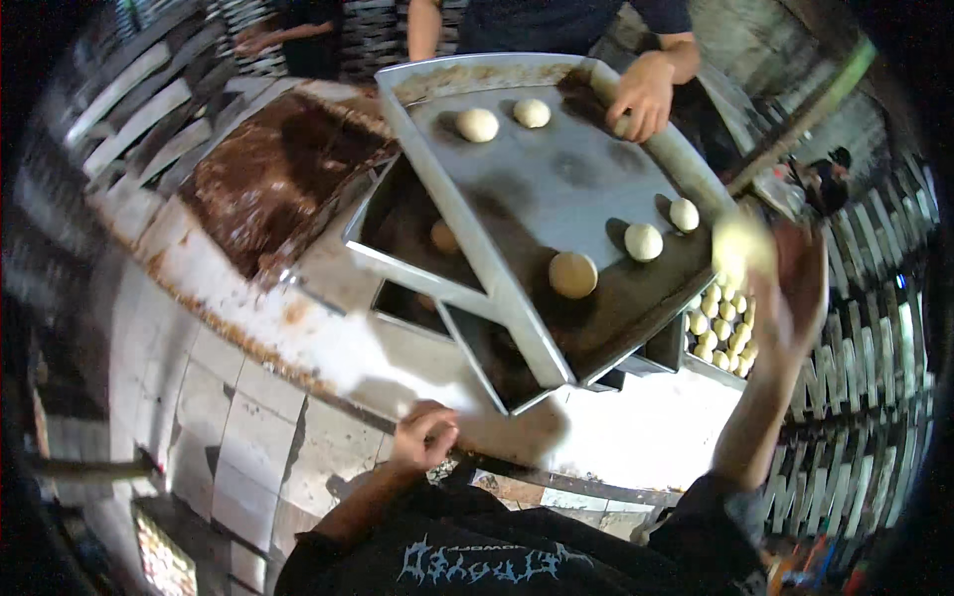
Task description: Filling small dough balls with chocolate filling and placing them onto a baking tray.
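Note:
My right hand is raised at the right end of a metal baking tray, its fingers smeared by motion around a pale dough ball. Several round dough balls, one of them a large ball, sit spaced apart on the tray. Low in front of the tray's near corner, my left hand hangs with its fingers curled and nothing visible in them. Across the tray, another person's hand has its fingertips on a dough ball near the far right edge.
Beneath the tray, more metal trays are stacked at angles on a white tabletop. A large brown mass lies at the left. Many small dough balls fill another tray at the right. Slatted walls stand around.

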`<act>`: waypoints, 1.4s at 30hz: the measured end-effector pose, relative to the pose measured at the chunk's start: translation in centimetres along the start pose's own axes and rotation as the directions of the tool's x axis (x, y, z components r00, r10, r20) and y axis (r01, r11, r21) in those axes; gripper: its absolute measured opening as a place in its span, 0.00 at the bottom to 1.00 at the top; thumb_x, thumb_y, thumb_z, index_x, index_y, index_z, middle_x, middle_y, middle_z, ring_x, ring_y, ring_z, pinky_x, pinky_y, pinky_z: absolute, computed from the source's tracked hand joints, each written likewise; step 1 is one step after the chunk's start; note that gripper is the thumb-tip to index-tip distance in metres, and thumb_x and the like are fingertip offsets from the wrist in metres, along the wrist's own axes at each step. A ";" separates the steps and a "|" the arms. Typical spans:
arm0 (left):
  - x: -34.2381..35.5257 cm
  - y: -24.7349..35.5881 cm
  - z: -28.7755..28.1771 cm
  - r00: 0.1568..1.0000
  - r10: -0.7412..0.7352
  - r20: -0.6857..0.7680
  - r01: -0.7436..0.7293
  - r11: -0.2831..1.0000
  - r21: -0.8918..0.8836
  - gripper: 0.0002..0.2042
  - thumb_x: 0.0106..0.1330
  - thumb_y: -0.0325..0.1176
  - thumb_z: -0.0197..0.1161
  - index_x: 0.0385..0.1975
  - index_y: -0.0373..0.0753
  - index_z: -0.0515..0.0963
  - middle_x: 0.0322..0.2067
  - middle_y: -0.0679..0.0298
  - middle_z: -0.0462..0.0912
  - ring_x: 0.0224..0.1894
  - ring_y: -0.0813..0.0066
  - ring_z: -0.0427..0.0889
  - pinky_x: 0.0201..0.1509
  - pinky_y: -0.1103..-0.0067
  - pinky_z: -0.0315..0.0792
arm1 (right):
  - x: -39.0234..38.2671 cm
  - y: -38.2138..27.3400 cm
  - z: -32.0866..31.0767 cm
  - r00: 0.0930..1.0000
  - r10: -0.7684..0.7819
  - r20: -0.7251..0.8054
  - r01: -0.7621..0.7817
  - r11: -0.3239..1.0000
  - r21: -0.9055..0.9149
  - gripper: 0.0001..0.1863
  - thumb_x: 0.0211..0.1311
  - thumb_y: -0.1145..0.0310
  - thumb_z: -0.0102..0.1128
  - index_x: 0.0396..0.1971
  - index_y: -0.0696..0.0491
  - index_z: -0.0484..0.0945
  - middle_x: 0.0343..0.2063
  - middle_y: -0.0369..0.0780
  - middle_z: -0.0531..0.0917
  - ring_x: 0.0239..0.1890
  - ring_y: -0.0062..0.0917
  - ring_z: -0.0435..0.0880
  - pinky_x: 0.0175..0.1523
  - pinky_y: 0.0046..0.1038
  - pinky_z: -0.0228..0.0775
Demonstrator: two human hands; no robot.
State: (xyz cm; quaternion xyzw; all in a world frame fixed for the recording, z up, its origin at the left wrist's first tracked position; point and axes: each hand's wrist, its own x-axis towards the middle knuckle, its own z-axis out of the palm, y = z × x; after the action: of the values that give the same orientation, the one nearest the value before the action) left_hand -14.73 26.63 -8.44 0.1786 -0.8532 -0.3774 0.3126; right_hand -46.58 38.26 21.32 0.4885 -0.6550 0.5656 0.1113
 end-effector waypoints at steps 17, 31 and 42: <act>-3.8 4.2 -9.1 0.809 -0.355 0.468 0.585 0.408 -0.701 0.31 0.63 0.23 0.50 0.66 0.35 0.47 0.59 0.57 0.62 0.58 0.72 0.64 0.60 0.79 0.59 | -21.0 -5.3 27.5 0.864 0.344 0.368 -0.467 0.820 0.330 0.09 0.62 0.69 0.51 0.35 0.59 0.70 0.29 0.41 0.77 0.32 0.24 0.75 0.39 0.25 0.65; 2.0 -11.5 -24.3 0.577 -0.670 0.467 0.800 0.349 -0.488 0.22 0.61 0.27 0.57 0.56 0.39 0.64 0.49 0.55 0.72 0.50 0.72 0.73 0.51 0.78 0.69 | -16.8 -7.0 50.4 0.907 0.044 0.418 0.097 0.946 -0.309 0.07 0.59 0.74 0.50 0.37 0.53 0.74 0.25 0.44 0.77 0.28 0.38 0.79 0.30 0.37 0.70; 3.8 -13.8 -29.5 0.712 -0.625 0.321 0.285 -0.160 -0.945 0.19 0.64 0.27 0.50 0.55 0.31 0.66 0.47 0.60 0.74 0.51 0.73 0.71 0.57 0.79 0.63 | -5.7 -4.8 54.4 0.503 0.357 0.787 0.660 0.430 -0.616 0.15 0.56 0.70 0.49 0.45 0.54 0.73 0.29 0.44 0.82 0.28 0.34 0.83 0.31 0.35 0.76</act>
State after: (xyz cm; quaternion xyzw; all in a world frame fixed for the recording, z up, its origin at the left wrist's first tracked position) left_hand 3.12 -0.08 -2.05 0.2565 -0.1852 -0.9027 0.2915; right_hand -17.96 -4.48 2.08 0.6267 -0.7491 -0.2008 0.0757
